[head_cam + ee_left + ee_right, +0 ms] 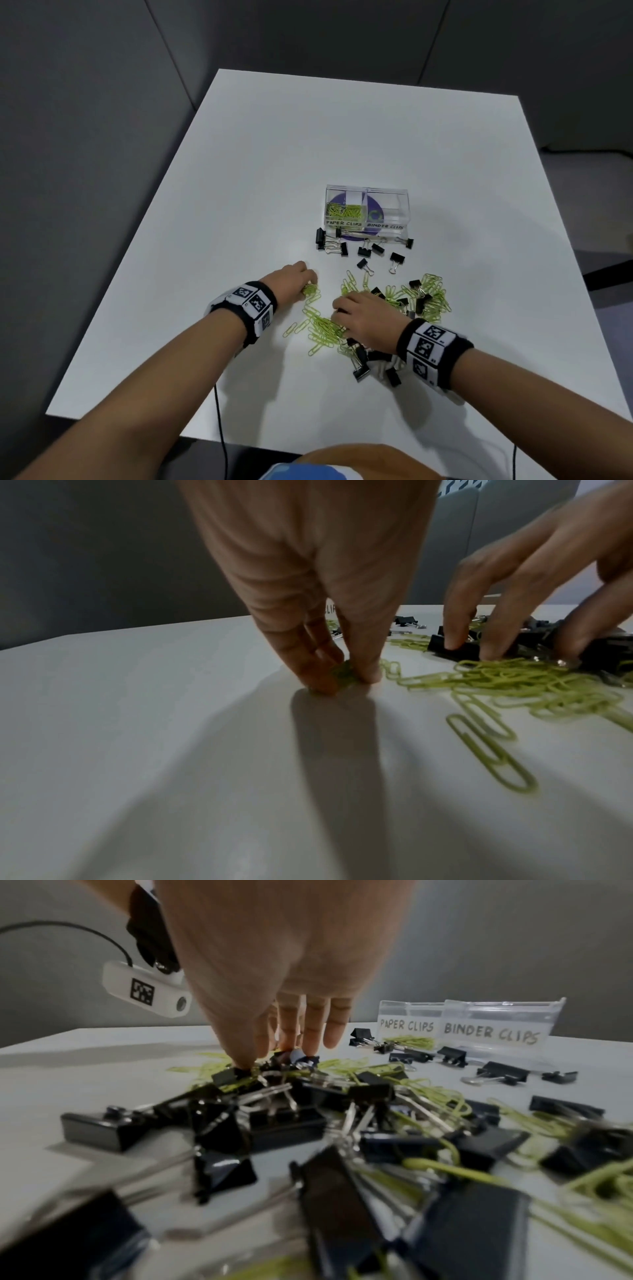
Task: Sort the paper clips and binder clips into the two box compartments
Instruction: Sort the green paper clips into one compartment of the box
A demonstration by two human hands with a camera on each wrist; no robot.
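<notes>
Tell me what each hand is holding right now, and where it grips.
Left hand pinches a small bunch of green paper clips between fingertips. Right hand rests fingers in the pile; no clear hold.

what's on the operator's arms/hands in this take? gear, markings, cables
Bare forearms, no sleeves or gloves. Each wrist wears a black band carrying white blocks printed with black square fiducial markers. On the left wrist a white camera module with its own marker hangs underneath, with a thin black cable attached.

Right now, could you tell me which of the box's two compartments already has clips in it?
The compartment labelled PAPER CLIPS, on the left half of the clear box, holds green paper clips. The BINDER CLIPS compartment beside it holds none.
</notes>
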